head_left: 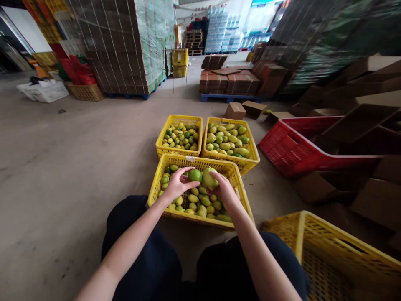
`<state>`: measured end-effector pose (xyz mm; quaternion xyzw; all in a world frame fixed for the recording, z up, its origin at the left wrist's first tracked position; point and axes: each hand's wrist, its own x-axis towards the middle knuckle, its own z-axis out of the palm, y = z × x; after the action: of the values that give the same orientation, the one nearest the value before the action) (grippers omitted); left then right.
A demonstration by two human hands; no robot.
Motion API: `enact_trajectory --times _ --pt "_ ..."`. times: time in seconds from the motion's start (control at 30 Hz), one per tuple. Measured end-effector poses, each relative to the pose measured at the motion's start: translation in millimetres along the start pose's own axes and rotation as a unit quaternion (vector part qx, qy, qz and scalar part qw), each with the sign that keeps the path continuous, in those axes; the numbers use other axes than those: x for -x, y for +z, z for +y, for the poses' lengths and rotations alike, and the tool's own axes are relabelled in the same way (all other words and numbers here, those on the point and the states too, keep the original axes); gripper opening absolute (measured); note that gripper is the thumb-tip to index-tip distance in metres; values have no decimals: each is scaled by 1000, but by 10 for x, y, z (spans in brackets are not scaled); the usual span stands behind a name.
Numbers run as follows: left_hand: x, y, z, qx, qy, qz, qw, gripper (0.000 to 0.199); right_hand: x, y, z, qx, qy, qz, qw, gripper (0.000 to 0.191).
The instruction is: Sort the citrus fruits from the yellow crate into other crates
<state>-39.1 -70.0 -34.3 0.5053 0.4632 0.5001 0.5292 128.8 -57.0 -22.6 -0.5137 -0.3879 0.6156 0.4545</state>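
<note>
Between the thumb and fingers of my left hand (178,184) is a round green fruit (194,175). My right hand (223,186) grips a larger, pale yellow-green fruit (209,178), close beside the green one. Both hands are over the near yellow crate (243,196), which holds many yellow-green fruits (205,201). Behind it, the back left yellow crate (161,143) contains small yellow and green fruits (181,136). Larger oval fruits (226,146) fill the back right yellow crate (252,149).
A red crate (283,146) with cardboard stands at the right, and another yellow crate (347,240) is at the lower right. Farther back are a blue pallet (230,98) with stacked cardboard, a small open box (234,111) and a tall wrapped stack (115,46).
</note>
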Motion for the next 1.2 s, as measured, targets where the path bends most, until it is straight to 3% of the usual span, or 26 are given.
enact_trajectory --times 0.33,0.53,0.63,0.9,1.07,1.2 --pt "3 9 46 139 -68 -5 988 49 -9 6 8 -24 21 -12 999 29" --pt "-22 13 22 302 -150 11 941 26 33 48 -9 -24 20 -29 999 27" --pt "-24 14 48 355 -193 16 914 24 47 56 -27 -33 22 -31 999 28" --pt "108 53 111 398 -270 52 875 9 114 81 -67 -65 37 -35 997 27" --pt "177 1 133 377 -297 104 871 17 164 91 -71 -61 45 -39 996 26" --pt "174 -100 122 407 -335 93 845 18 132 89 -44 -57 61 -36 996 24"
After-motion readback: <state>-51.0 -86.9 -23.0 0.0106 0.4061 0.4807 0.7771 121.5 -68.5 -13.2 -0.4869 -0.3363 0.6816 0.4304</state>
